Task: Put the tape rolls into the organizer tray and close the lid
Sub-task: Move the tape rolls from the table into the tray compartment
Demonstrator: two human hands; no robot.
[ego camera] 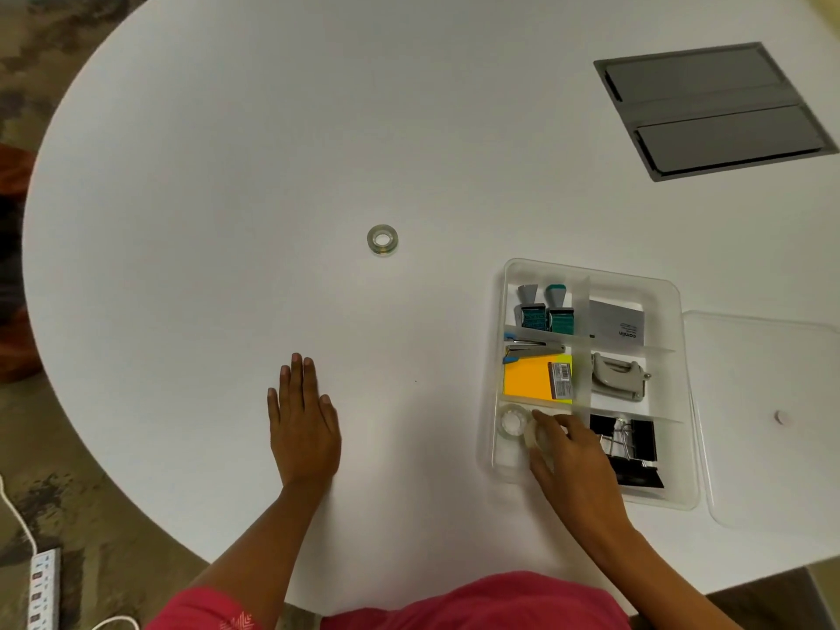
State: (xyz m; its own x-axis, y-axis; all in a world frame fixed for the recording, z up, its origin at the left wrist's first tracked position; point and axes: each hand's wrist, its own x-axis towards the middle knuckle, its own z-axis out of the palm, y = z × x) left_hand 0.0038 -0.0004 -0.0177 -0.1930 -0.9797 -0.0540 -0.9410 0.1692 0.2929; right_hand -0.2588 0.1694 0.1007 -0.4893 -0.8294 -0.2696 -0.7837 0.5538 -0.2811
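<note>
A clear organizer tray (672,311) stands on the white table at the right. In its near-left compartment lies one clear tape roll (512,420). My right hand (572,461) reaches into that same compartment, fingers closed on a second clear tape roll (535,436) held on edge beside the first. A third tape roll (382,240) lies flat on the table, well to the left and beyond the tray. The clear lid (768,416) rests on the table to the right of the tray. My left hand (302,420) lies flat on the table, holding nothing.
The tray's other compartments hold two stamps (545,311), a stapler (532,350), orange sticky notes (527,379), a hole punch (618,375), binder clips (632,443) and a card box (616,327). A grey cable hatch (709,106) is set into the table at far right.
</note>
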